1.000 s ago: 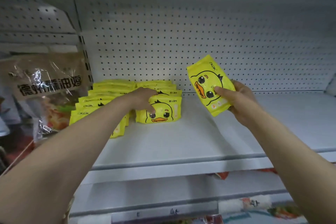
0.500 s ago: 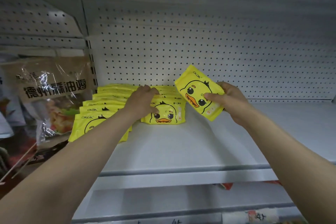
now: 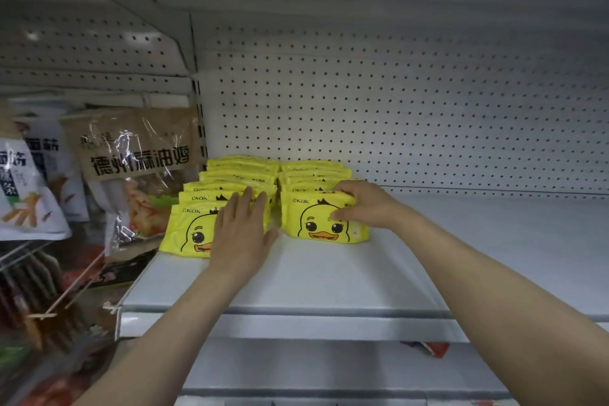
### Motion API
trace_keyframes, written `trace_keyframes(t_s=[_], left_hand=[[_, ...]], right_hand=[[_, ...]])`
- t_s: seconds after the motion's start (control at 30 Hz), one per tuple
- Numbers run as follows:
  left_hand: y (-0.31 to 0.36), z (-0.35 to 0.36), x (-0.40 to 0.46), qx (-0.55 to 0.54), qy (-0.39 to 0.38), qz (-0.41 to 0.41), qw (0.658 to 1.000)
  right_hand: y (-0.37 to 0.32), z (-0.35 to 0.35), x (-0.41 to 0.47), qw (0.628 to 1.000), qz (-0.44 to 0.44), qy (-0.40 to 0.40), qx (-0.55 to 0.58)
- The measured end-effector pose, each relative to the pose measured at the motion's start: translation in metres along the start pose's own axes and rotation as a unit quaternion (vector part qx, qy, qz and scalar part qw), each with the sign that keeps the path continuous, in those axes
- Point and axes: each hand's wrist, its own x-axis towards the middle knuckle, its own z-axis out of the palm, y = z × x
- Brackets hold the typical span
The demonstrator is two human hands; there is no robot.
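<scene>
Two rows of yellow duck-face packs stand on a white shelf, leaning back toward the pegboard. My left hand lies flat, fingers straight, against the front pack of the left row. My right hand grips the front pack of the right row, fingers curled over its top edge and thumb on its face. That pack stands upright on the shelf at the head of its row.
A white pegboard back wall rises behind the rows. Hanging snack bags fill the bay to the left. The shelf runs on to the right. A lower shelf shows below, with a red wrapper.
My right hand brought the held pack down and left and stood it at the front of the right row. My left hand shifted from the right row to the left row's front pack.
</scene>
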Motion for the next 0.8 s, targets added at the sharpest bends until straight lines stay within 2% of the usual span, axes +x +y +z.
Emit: trace_keyframes(t_s=[0.1, 0.23, 0.57, 0.8], left_hand=[[0.001, 0.005, 0.001, 0.011, 0.015, 0.0, 1.0], [0.002, 0.011, 0.002, 0.026, 0.028, -0.007, 0.999], [0.006, 0.02, 0.005, 0.05, 0.055, -0.018, 0.997], [0.013, 0.012, 0.006, 0.059, 0.013, -0.036, 0.998]], right_hand=[[-0.006, 0.005, 0.004, 0.991, -0.011, 0.046, -0.122], [-0.013, 0.016, 0.004, 0.967, -0.04, 0.056, -0.244], [-0.01, 0.037, 0.003, 0.954, -0.03, 0.112, -0.276], [-0.015, 0.045, -0.006, 0.948, 0.021, 0.084, -0.305]])
